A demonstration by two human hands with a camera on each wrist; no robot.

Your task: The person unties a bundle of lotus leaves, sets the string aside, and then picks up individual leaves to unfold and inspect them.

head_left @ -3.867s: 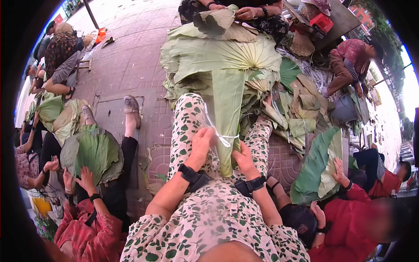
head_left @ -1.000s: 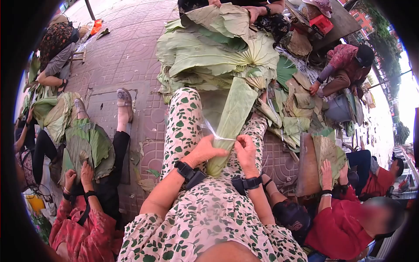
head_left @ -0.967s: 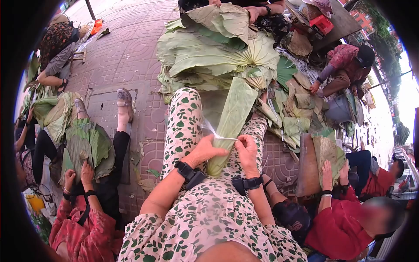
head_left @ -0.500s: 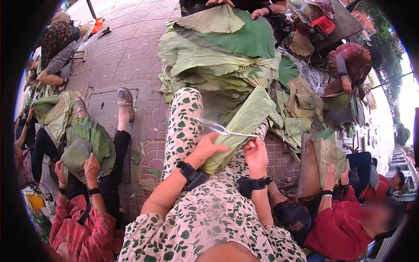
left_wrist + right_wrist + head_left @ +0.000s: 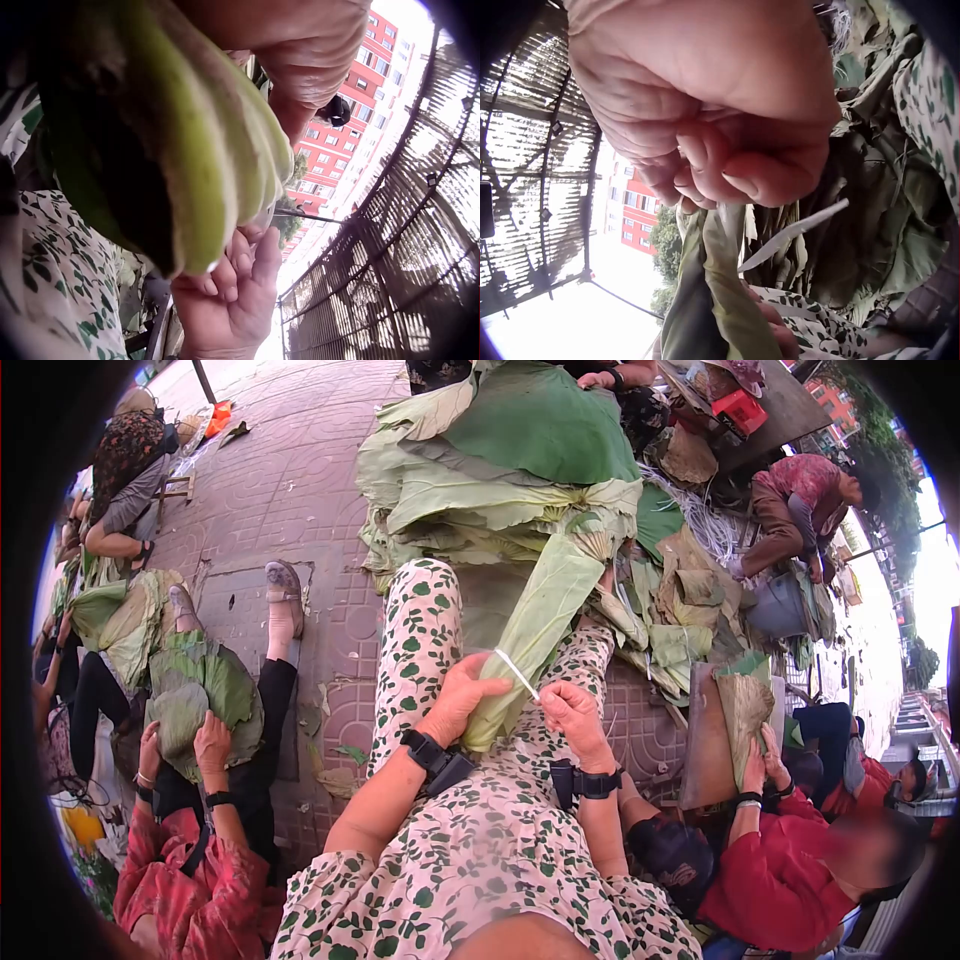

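Note:
A folded lotus leaf bundle [image 5: 540,625], pale green, slants across the wearer's lap in the head view. My left hand [image 5: 465,695] grips its lower end from the left, thumb laid across the front. A white plastic tie [image 5: 517,672] crosses the bundle and runs to my right hand [image 5: 577,720], which pinches it between thumb and curled fingers. In the left wrist view the ridged, gathered end of the bundle [image 5: 217,157] fills the middle. A loose end of the white tie [image 5: 795,234] sticks out below the right fingers in the right wrist view.
A stack of flat lotus leaves [image 5: 480,510] lies ahead, with another person's hand at its far side. More dried leaves [image 5: 690,585] and white strips [image 5: 700,515] are piled to the right. People with leaves sit close on both sides. A grey bucket [image 5: 780,608] stands further right.
The bundle swung right, then back toward the middle. The looped tie now lies as a straight strip toward my right hand, which has drawn slightly down and left. A green leaf now tops the stack.

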